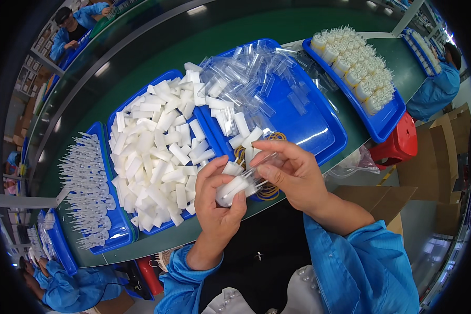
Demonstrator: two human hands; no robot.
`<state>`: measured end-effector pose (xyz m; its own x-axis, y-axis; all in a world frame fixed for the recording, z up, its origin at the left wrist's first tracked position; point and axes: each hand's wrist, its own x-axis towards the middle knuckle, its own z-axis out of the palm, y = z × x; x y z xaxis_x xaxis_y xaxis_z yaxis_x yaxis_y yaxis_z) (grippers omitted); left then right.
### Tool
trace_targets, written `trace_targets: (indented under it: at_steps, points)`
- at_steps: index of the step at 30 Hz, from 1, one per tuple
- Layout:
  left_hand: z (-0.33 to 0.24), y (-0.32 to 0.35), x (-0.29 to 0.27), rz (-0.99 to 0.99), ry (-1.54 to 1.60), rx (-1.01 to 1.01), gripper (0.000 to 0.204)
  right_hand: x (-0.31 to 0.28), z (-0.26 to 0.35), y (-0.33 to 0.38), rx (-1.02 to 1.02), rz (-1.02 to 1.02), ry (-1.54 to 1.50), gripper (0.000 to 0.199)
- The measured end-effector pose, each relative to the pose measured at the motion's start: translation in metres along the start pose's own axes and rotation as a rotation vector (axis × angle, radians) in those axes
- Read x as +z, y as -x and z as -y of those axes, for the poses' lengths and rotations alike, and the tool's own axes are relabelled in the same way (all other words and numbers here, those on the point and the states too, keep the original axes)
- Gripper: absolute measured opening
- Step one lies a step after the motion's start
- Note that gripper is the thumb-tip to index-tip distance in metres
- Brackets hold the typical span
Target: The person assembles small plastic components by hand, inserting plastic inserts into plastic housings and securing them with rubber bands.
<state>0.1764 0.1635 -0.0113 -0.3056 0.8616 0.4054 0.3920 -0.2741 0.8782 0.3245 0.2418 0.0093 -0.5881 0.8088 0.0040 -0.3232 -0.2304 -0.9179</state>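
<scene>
My left hand (218, 201) is closed around a small bundle of white pieces (233, 190) with thin prongs pointing right. The fingers hide part of the bundle, so its exact makeup cannot be told. My right hand (298, 180) pinches a clear plastic piece (260, 163) between thumb and forefinger, against the prong side of the bundle. Just behind the hands lie yellow-brown rubber bands (269, 195) at the tray's near edge. White foam blocks (159, 152) are heaped beyond my left hand. Loose clear plastic pieces (246, 68) lie in the blue tray (319, 131) farther off.
At left, a blue tray (121, 233) bears rows of white stemmed parts (86, 188). Banded white bundles (356, 68) fill another tray at far right. A red stool (397, 138) and cardboard boxes (429, 162) stand right of the green table (157, 250). Other people work around it.
</scene>
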Motion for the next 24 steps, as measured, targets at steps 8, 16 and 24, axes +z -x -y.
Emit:
trace_targets:
  at_steps: [8, 16, 24]
  points:
    - [0.004, 0.002, 0.004, -0.053, 0.114, 0.004, 0.019, 0.008, -0.016, 0.007, -0.072, -0.019, -0.063, 0.03]
    - [0.006, 0.003, 0.006, -0.041, 0.167, 0.034, 0.019, 0.001, -0.01, 0.002, -0.065, 0.056, 0.016, 0.028]
    - [0.003, 0.0, 0.0, 0.063, -0.086, 0.147, 0.017, -0.002, 0.009, -0.004, 0.091, 0.039, -0.002, 0.024]
